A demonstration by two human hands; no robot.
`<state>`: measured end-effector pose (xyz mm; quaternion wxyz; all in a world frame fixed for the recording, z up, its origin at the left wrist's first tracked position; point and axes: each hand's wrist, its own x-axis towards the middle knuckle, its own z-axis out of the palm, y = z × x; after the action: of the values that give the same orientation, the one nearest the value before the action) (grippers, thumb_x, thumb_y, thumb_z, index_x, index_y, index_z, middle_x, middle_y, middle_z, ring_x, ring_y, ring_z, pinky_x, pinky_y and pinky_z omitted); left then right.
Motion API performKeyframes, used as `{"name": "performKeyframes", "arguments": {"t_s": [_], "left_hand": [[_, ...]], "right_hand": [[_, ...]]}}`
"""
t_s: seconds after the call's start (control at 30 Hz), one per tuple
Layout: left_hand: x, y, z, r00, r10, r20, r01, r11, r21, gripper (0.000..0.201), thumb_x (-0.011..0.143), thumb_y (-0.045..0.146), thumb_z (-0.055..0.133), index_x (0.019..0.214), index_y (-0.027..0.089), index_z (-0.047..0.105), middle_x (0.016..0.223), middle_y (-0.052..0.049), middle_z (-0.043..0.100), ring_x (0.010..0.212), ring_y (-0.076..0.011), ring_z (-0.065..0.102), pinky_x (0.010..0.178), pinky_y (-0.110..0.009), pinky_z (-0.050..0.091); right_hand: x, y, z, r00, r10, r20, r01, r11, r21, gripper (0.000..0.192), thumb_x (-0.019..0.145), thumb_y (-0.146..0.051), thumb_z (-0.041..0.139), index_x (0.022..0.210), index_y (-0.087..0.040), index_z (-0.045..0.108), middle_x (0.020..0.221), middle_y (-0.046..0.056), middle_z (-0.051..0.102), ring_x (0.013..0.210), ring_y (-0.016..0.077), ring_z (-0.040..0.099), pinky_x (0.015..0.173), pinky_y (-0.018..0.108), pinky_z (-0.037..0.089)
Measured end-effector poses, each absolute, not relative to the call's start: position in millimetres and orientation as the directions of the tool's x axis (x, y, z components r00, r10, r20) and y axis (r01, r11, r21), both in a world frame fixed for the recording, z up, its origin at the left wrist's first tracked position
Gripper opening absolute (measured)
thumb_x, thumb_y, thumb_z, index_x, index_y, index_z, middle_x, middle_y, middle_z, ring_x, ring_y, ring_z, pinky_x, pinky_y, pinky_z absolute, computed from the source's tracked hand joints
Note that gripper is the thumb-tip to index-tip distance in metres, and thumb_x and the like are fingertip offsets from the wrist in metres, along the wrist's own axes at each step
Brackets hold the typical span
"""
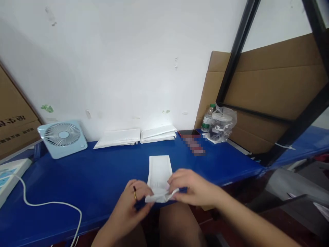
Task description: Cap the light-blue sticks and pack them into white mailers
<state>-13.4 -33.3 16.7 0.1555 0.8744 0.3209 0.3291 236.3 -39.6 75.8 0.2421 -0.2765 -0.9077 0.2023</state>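
Observation:
A white padded envelope [160,169] lies on the blue table in front of me, its near end crumpled and lifted at the table's front edge. My left hand [137,199], with a ring on one finger, pinches the near left corner of the envelope. On the other side, my right hand [190,187] grips the near right corner between thumb and fingers. Whether anything is inside the envelope cannot be seen.
Two stacks of white envelopes, a left stack [118,138] and a right stack [158,133], lie against the wall. A blue fan [63,137] stands at left near a white cable [51,203]. At right are a phone [189,133], a bottle [207,119] and a bagged cup [221,125].

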Motion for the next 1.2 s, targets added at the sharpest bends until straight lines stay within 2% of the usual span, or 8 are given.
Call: {"name": "performKeyframes", "arguments": {"t_s": [0.17, 0.3, 0.4, 0.6, 0.8, 0.87, 1.0, 1.2], "left_hand": [[-14, -61, -41, 0.527, 0.452, 0.72, 0.481, -0.857, 0.187, 0.063, 0.076, 0.003, 0.052, 0.128, 0.034, 0.036, 0.102, -0.005, 0.062, 0.092, -0.0167, 0.06, 0.08, -0.036, 0.048], [-11, -62, -49, 0.532, 0.365, 0.764, 0.538, -0.842, 0.028, 0.055, 0.076, 0.0, 0.05, 0.118, 0.035, 0.049, 0.103, -0.004, 0.06, 0.096, -0.0161, 0.058, 0.078, -0.033, 0.051], [-11, -59, -48, 0.555, 0.403, 0.727, 0.54, -0.84, 0.053, 0.045, 0.079, 0.004, 0.049, 0.115, 0.029, 0.053, 0.102, -0.004, 0.062, 0.094, -0.0156, 0.059, 0.078, -0.031, 0.051], [2, -42, -29, 0.487, 0.658, 0.574, 0.678, -0.699, 0.228, 0.029, 0.082, 0.011, 0.047, 0.102, 0.027, 0.06, 0.102, -0.003, 0.064, 0.094, -0.0168, 0.057, 0.082, -0.034, 0.046], [21, -22, -1, 0.386, 0.874, 0.295, 0.772, -0.481, 0.415, 0.028, 0.087, 0.038, 0.042, 0.08, 0.024, 0.066, 0.092, -0.002, 0.064, 0.084, -0.0165, 0.057, 0.074, -0.029, 0.044], [24, -16, 1, 0.341, 0.915, 0.218, 0.8, -0.404, 0.444, 0.028, 0.087, 0.038, 0.041, 0.076, 0.024, 0.063, 0.083, 0.0, 0.063, 0.076, -0.0155, 0.057, 0.065, -0.027, 0.042], [29, -12, 0, 0.293, 0.938, 0.186, 0.831, -0.346, 0.435, 0.016, 0.081, 0.032, 0.051, 0.093, 0.026, 0.06, 0.073, 0.002, 0.06, 0.069, -0.0156, 0.055, 0.059, -0.026, 0.037], [24, -22, -1, 0.534, 0.787, 0.309, 0.747, -0.611, 0.264, 0.015, 0.085, 0.034, 0.05, 0.092, 0.031, 0.063, 0.091, 0.001, 0.062, 0.09, -0.0177, 0.053, 0.073, -0.031, 0.036]], "right_hand": [[235, -63, -3, -0.377, 0.84, 0.39, 0.476, 0.536, -0.697, 0.024, 0.08, -0.028, 0.057, 0.104, -0.023, 0.055, 0.094, 0.005, 0.062, 0.077, 0.015, 0.06, 0.067, 0.025, 0.048], [240, -72, -33, -0.368, 0.722, 0.585, 0.547, 0.677, -0.491, 0.033, 0.08, -0.025, 0.055, 0.113, -0.027, 0.054, 0.115, 0.01, 0.054, 0.077, 0.0157, 0.061, 0.068, 0.029, 0.05], [242, -77, -43, -0.45, 0.635, 0.628, 0.603, 0.734, -0.311, 0.039, 0.079, -0.026, 0.056, 0.119, -0.028, 0.054, 0.114, 0.011, 0.055, 0.086, 0.0198, 0.062, 0.072, 0.032, 0.05], [239, -56, -32, -0.458, 0.671, 0.584, 0.64, 0.704, -0.308, 0.025, 0.083, -0.016, 0.05, 0.103, -0.025, 0.063, 0.095, 0.005, 0.065, 0.094, 0.0191, 0.058, 0.08, 0.033, 0.045], [244, -24, -10, -0.324, 0.862, 0.39, 0.634, 0.504, -0.587, 0.016, 0.085, -0.028, 0.052, 0.08, -0.023, 0.066, 0.078, 0.002, 0.063, 0.078, 0.0161, 0.056, 0.071, 0.03, 0.044], [244, -20, -10, -0.219, 0.916, 0.335, 0.642, 0.394, -0.658, 0.012, 0.084, -0.027, 0.054, 0.087, -0.023, 0.065, 0.074, 0.0, 0.06, 0.069, 0.0146, 0.054, 0.065, 0.028, 0.043], [237, -23, -18, -0.172, 0.9, 0.4, 0.694, 0.399, -0.599, 0.021, 0.078, -0.016, 0.056, 0.096, -0.024, 0.063, 0.083, 0.002, 0.058, 0.076, 0.0159, 0.053, 0.068, 0.028, 0.042], [230, -41, -18, -0.322, 0.829, 0.458, 0.818, 0.487, -0.306, 0.025, 0.078, -0.008, 0.049, 0.093, -0.022, 0.063, 0.079, 0.004, 0.057, 0.081, 0.0185, 0.047, 0.07, 0.032, 0.036]]}}
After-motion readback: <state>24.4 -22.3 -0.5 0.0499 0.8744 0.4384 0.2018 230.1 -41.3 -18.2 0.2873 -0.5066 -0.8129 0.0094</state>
